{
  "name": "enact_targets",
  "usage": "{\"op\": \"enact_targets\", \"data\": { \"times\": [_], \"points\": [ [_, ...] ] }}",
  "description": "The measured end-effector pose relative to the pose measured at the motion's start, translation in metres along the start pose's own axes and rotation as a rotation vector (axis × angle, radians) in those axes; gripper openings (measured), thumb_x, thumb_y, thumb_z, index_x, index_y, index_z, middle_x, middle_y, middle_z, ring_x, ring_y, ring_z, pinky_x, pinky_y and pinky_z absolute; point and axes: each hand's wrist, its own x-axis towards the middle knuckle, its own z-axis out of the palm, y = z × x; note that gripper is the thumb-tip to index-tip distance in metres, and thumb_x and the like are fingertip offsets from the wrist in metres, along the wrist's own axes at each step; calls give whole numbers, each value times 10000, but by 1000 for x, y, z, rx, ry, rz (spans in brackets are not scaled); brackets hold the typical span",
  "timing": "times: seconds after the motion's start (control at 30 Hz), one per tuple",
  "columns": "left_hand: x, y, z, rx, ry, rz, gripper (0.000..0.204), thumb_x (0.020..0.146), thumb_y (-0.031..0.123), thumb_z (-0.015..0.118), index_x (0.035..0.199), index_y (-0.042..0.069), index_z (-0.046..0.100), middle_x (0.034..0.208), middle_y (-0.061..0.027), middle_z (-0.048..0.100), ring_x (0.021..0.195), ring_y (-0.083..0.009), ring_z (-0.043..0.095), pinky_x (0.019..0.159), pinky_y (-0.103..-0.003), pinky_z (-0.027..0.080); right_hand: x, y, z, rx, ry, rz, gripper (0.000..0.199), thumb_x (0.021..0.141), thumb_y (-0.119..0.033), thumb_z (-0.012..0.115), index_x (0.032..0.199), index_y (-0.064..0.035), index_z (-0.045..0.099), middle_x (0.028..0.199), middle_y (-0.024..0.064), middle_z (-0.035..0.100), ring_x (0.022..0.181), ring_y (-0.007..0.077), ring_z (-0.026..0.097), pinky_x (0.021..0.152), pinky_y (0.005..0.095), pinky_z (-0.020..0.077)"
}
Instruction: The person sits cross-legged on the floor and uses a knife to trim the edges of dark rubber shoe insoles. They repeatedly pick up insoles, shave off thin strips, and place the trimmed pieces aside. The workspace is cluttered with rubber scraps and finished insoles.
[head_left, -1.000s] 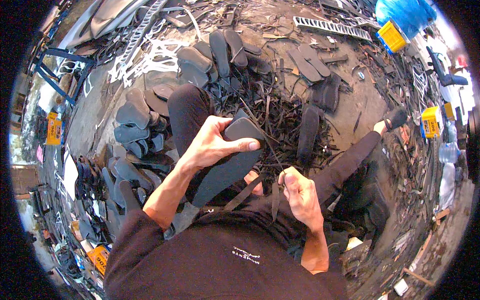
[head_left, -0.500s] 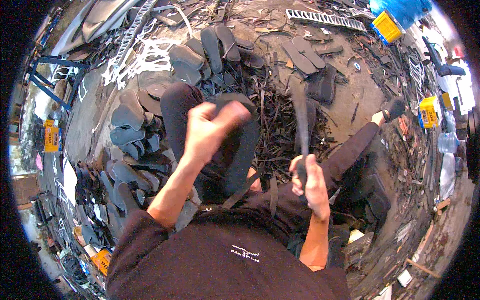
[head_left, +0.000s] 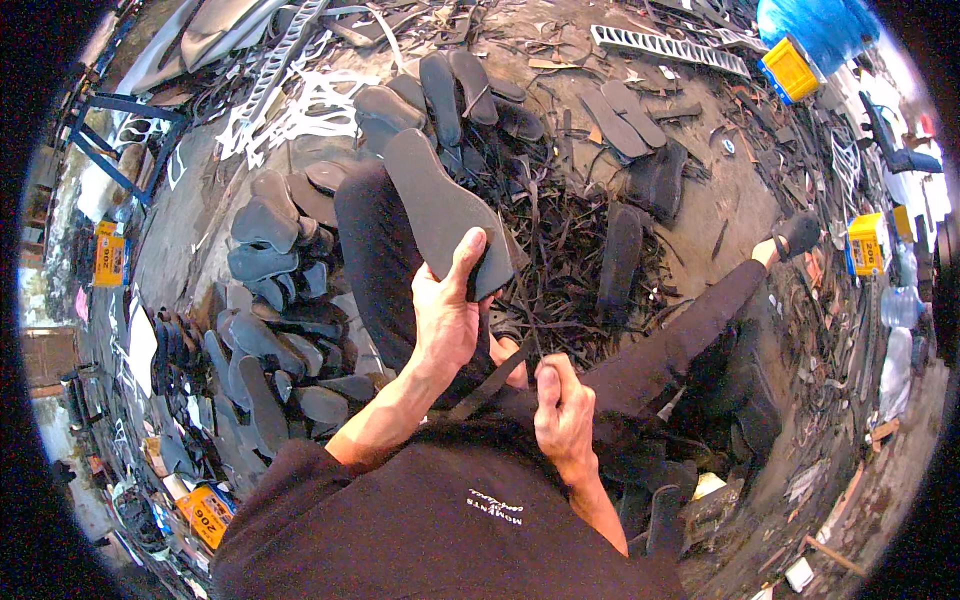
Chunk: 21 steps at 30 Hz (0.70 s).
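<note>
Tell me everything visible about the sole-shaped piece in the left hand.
The sole-shaped piece is flat and dark grey, looks like foam or rubber, and has a rounded far end, curved sides and a plain matte face. It is held slantwise, far end toward the picture's upper left, overlapping the bent left leg in view. The left hand grips its near end, thumb across the face.

Black shirt (head_left: 400, 520): bore two short lines of small white lettering.
Lower-left yellow box (head_left: 207, 515): showed a dark printed number.
Far-left yellow box (head_left: 108, 254): carried dark printed digits.
Right-hand yellow box (head_left: 866, 245): had a dark number printed on it.
</note>
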Motion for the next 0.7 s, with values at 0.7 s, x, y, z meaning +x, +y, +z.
{"op": "enact_targets", "data": {
  "times": [0.7],
  "points": [
    [1,10,-55,819,-441,530,581,949,17,767,1500,133,628,1642,-152,431,1339,-287,600,1133,-383,483,75,-10,-8,759,-388,305,563,1054,-545,654,1337,-61,605,753,-25,564,532,66,472,479,248,403]
  ]
}}
